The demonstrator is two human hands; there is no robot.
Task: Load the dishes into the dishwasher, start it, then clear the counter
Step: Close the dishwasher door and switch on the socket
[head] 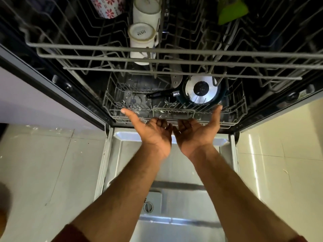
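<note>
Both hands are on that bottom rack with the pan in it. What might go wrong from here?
1. The left hand and right hand have fingers hooked under the grey wire lower rack; they might get pinched against the open steel door.
2. The dark frying pan with a shiny round base stands on edge; a jolt may tip it.
3. The white upside-down mugs in the upper wire rack sit overhead; bumping that rack could rattle them.

Dim dishwasher interior, glare on door, edges warped.
</note>
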